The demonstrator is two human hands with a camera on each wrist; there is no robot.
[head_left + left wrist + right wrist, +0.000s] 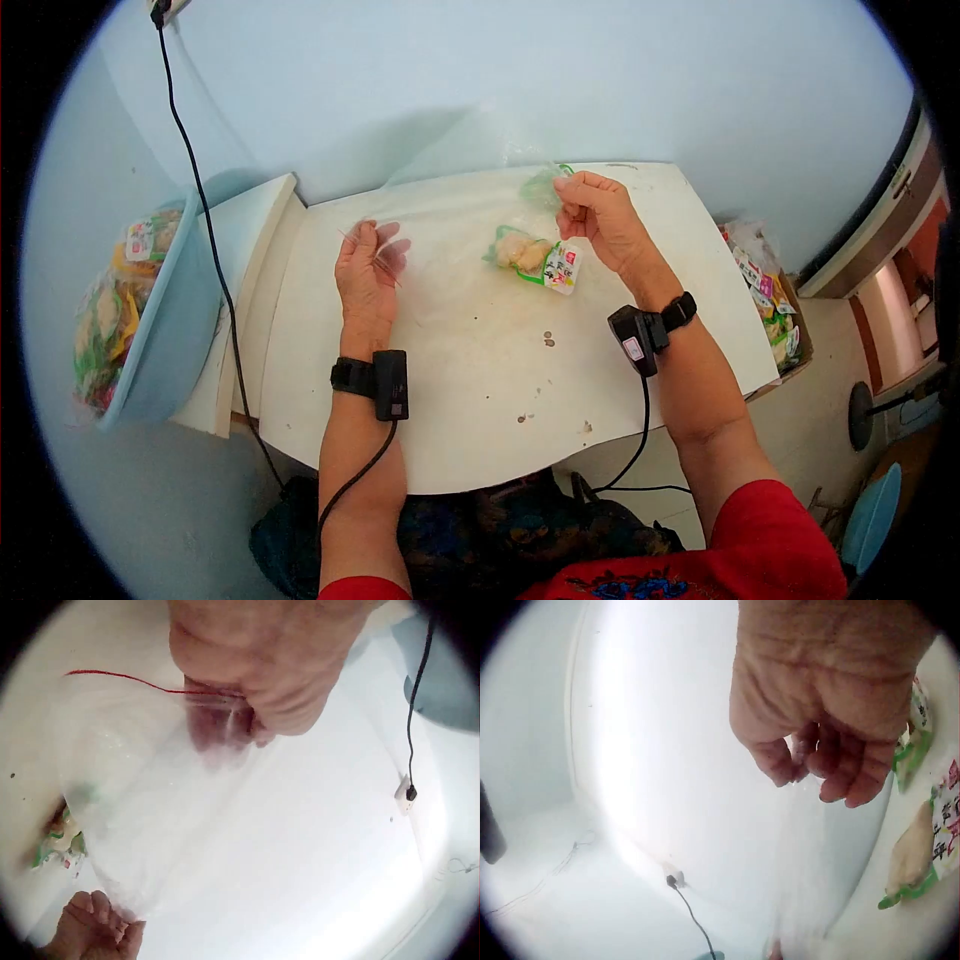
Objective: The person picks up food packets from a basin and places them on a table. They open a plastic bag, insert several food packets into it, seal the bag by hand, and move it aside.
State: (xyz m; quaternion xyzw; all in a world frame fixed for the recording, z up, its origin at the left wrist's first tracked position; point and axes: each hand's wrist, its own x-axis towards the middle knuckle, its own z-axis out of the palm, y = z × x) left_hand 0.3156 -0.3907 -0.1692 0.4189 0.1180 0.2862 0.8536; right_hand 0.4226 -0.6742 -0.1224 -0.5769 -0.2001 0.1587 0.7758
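A large clear plastic bag (150,795) with a red-edged mouth is stretched between the two hands. My left hand (368,275) grips it at that mouth, with fingers showing through the film in the left wrist view. On the other side, my right hand (608,222) pinches the bag's far part between thumb and fingertips. Below the right hand, a small sealed food pack (535,258) with green edges and a white printed label lies on the white table (460,400). Another green-edged pack (545,188) sits behind it, partly covered by the right hand.
A blue basin (165,350) full of similar packs stands at the left. At the right, beside the table, a cardboard box (800,350) holds more packs. A black cable (205,200) hangs down the left side from a wall socket. The wall borders the table's back.
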